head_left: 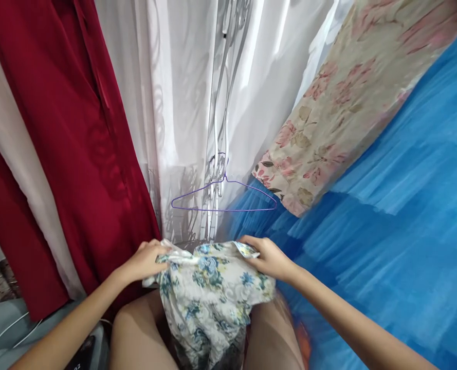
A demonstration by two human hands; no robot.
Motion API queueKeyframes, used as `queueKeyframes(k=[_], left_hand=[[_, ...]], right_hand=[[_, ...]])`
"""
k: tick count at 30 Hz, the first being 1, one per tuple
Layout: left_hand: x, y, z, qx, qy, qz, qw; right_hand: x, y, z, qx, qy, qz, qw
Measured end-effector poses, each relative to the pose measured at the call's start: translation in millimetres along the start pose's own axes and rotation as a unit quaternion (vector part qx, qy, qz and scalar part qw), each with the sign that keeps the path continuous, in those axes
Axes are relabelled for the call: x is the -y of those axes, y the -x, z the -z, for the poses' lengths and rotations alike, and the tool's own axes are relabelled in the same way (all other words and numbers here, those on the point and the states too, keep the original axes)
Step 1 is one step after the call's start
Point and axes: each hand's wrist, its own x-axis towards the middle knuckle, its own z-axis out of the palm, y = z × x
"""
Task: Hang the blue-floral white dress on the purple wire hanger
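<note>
A white garment with blue and yellow flowers (213, 288) hangs loosely between my two hands, over my lap. My left hand (145, 262) pinches its upper left edge, fingers closed on the cloth. At the upper right edge, my right hand (269, 257) grips a fold between thumb and fingers. The garment's lower part drops between my knees, and its exact kind cannot be made out. Just beyond it, a thin purple hanger (224, 209) hangs bare from a white metal stand (216, 128), apart from both hands.
Dark red cloth (108, 154) hangs at the left, white curtains (185, 103) behind the stand. To the right hang a beige floral cloth (313, 133) and blue tulle (398, 241). A white cable (10, 326) runs over a grey surface at the lower left.
</note>
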Motion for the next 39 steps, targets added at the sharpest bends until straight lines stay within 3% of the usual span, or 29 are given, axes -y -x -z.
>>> queueKeyframes(k=[2,5,8,10,13,15,17,19,21,23,26,28,31,33,35,37,39], left_hand=[[13,-26,18.6,-0.007,-0.059,-0.025,0.998],[22,-64,44.8,-0.079,-0.122,-0.043,0.988],[13,-95,66.2,-0.131,-0.143,-0.067,0.979],[-3,-110,75.1,-0.131,-0.135,-0.116,0.975],[-37,-127,76.5,-0.088,-0.081,-0.222,0.968],[-58,-136,70.1,-0.073,-0.029,-0.257,0.963],[-73,-143,61.3,-0.102,0.007,-0.237,0.966],[-80,-146,53.1,-0.168,0.021,-0.193,0.966],[-80,-145,47.5,-0.230,0.016,-0.169,0.958],[-78,-142,44.3,-0.257,-0.007,-0.174,0.951],[-78,-138,41.9,-0.248,-0.044,-0.191,0.949],[-79,-136,41.2,-0.235,-0.054,-0.200,0.950],[-79,-136,43.2,-0.228,-0.069,-0.197,0.951],[-75,-138,47.8,-0.245,-0.073,-0.183,0.950],[-67,-142,53.3,-0.273,-0.056,-0.168,0.946],[-54,-146,56.0,-0.292,-0.012,-0.149,0.945],[-39,-150,53.1,-0.282,0.062,-0.116,0.950]], right_hand=[[-12,-35,-3,-0.041,0.045,-0.001,0.998],[-29,-80,-6,-0.109,0.096,-0.049,0.988],[-42,-105,-8,-0.143,0.133,-0.089,0.977],[-47,-112,-14,-0.152,0.158,-0.101,0.970],[-44,-112,-27,-0.164,0.160,-0.098,0.968],[-40,-109,-35,-0.161,0.137,-0.085,0.974],[-38,-102,-38,-0.156,0.109,-0.066,0.979],[-40,-88,-34,-0.159,0.096,-0.047,0.981],[-47,-67,-24,-0.163,0.097,-0.025,0.982],[-59,-46,-9,-0.181,0.091,-0.011,0.979],[-82,-28,20,-0.259,0.055,-0.012,0.964],[-95,-30,41,-0.292,0.046,-0.027,0.955],[-102,-47,73,-0.230,0.037,-0.047,0.971],[-98,-55,94,-0.129,-0.015,-0.060,0.990],[-89,-56,109,-0.010,-0.127,-0.078,0.989],[-80,-51,115,0.074,-0.274,-0.106,0.953],[-71,-45,106,0.093,-0.409,-0.138,0.897]])
